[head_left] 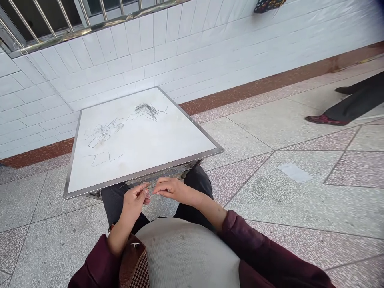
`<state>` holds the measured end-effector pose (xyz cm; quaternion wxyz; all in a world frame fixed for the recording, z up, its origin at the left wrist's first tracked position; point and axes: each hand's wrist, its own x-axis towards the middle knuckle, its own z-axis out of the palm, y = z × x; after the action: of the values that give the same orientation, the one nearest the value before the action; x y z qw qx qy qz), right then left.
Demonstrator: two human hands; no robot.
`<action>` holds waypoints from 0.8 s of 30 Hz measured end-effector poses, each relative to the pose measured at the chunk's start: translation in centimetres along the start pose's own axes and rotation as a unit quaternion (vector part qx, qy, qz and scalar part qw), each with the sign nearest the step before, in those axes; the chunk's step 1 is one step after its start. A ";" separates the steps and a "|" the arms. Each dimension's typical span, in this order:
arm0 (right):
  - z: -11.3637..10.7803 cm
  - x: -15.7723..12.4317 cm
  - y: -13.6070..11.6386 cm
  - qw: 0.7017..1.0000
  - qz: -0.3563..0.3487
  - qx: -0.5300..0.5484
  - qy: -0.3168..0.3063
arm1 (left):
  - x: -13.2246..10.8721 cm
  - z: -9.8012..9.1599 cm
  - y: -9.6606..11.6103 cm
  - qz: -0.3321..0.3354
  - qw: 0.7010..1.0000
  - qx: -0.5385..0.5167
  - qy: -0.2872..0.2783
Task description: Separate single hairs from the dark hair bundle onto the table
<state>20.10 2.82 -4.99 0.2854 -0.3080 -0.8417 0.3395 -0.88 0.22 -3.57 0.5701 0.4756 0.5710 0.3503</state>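
My left hand (135,199) and my right hand (168,189) meet just below the near edge of a small white table (180,140), above my lap. Both pinch with fingertips pressed together, and a thin pale strand shows at the left hand's fingertips. On the tabletop lie a dark tuft of fine strands (146,110) at the far side, a looser tangle of strands (102,132) to the left, and a single crooked strand (105,158) nearer me.
A white tiled wall (210,48) with a brown base strip stands behind the table. Speckled floor tiles spread to the right. Another person's legs and dark red shoe (325,119) are at the far right. Metal window bars (45,20) run along the top left.
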 end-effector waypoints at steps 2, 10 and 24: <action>-0.1 0.0 0.0 1.000 -0.001 0.001 -0.013 | 0.1 0.3 -0.1 -0.011 1.000 0.011 -0.002; -0.4 -0.1 0.9 0.995 0.062 0.081 0.008 | 0.9 0.5 -1.1 -0.029 0.999 0.005 -0.018; 0.5 0.2 0.5 0.983 0.083 -0.025 0.163 | 0.9 0.3 -0.9 0.019 0.998 0.016 0.052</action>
<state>19.82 3.02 -5.56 0.3819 -0.4354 -0.7635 0.2857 -0.63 0.71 -4.74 0.5256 0.4766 0.5959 0.3762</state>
